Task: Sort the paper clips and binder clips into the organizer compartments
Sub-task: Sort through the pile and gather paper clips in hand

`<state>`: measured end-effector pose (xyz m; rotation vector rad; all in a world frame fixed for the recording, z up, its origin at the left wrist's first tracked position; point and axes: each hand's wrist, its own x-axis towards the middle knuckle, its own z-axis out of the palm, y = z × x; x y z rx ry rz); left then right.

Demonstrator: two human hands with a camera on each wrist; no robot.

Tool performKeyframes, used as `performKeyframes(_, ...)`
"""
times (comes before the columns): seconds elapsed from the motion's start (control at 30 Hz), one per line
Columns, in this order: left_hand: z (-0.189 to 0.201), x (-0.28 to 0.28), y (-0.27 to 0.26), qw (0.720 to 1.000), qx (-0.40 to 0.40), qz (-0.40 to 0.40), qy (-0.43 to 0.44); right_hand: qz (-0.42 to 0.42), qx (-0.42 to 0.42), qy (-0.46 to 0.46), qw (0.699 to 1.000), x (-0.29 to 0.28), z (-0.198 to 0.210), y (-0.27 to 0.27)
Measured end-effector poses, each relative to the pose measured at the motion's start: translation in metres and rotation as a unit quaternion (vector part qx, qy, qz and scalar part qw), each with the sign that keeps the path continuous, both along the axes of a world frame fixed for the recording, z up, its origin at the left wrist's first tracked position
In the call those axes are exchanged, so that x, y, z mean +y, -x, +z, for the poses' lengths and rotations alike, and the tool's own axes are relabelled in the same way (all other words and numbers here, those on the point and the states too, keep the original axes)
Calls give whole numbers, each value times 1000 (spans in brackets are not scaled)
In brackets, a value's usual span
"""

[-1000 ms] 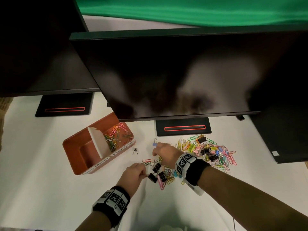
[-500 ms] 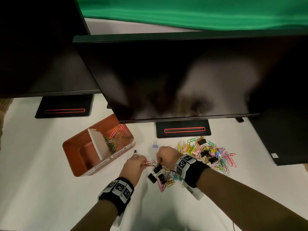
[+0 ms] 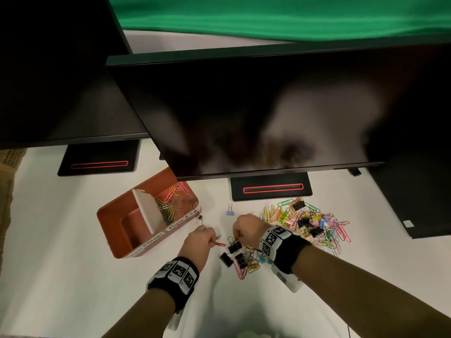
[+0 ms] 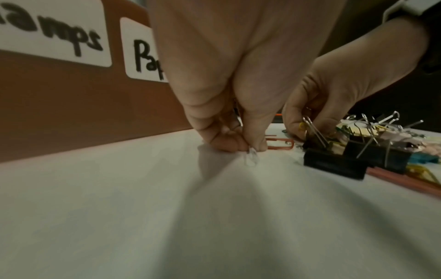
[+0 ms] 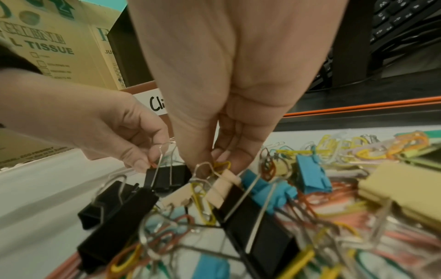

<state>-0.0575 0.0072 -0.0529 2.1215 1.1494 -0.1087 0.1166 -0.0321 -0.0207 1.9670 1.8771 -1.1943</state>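
The orange organizer (image 3: 117, 215) has a white divider; its right compartment holds several coloured paper clips (image 3: 170, 203), and its left one looks bare. Just right of it my left hand (image 3: 211, 240) pinches a red paper clip (image 3: 219, 244) low over the table, also seen in the left wrist view as the red paper clip (image 4: 280, 144). My right hand (image 3: 236, 236) reaches down into a small heap of black binder clips (image 3: 234, 247) and pinches a yellow paper clip (image 5: 223, 164) there. The fingertips (image 5: 235, 160) hide part of that clip.
A large pile of mixed clips (image 3: 307, 223) lies to the right. A lone blue binder clip (image 3: 229, 212) and a small black one (image 3: 200, 218) sit near the organizer. Monitors (image 3: 244, 113) overhang the desk, with their stands (image 3: 271, 189) behind. Bare white table lies in front.
My left hand moved forward to the red paper clip that lay on the table and took hold of it. My right hand stayed over the binder clip heap, shifting slightly.
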Motion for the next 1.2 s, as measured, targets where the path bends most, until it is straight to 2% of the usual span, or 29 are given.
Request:
performKeyframes(0.17, 4, 2, 8, 999, -32, 3, 11, -13, 17, -29, 999, -3, 4, -8)
performKeyframes(0.27, 16, 0, 15, 996, -87, 15, 8, -29, 23, -97, 995, 2, 18, -13)
performKeyframes(0.37, 46, 1, 26, 988, -154, 21, -19, -49, 61, -178, 981, 17, 40, -9)
performKeyframes(0.47, 85, 19, 39, 975, -194, 79, -70, -67, 97, -249, 961, 45, 62, 10)
performKeyframes(0.57, 103, 52, 51, 963, -176, 180, -95, -89, 118, -285, 947, 76, 73, 41)
performKeyframes(0.67, 101, 74, 57, 964, -109, 236, -59, -131, 144, -236, 952, 91, 72, 67)
performKeyframes(0.73, 99, 74, 57, 975, -58, 202, -75, -140, 166, -207, 954, 87, 67, 69)
performKeyframes(0.77, 99, 70, 56, 977, -57, 178, -103, -135, 174, -217, 951, 81, 65, 65)
performKeyframes(0.87, 98, 44, 44, 977, -125, 106, -135, -106, 160, -279, 941, 51, 54, 33)
performKeyframes(0.97, 80, 13, 22, 992, -116, 19, -49, -116, 121, -278, 946, 16, 39, -12)
performKeyframes(1.07, 52, -8, 0, 996, -67, -47, 28, -125, 25, -181, 975, -5, 21, -45)
performKeyframes(1.13, 37, -17, -13, 995, -42, -83, 45, -118, -9, -134, 984, -10, 13, -55)
performKeyframes(1.2, 27, -21, -24, 994, -22, -95, 47, -104, -6, -112, 988, -10, 8, -56)
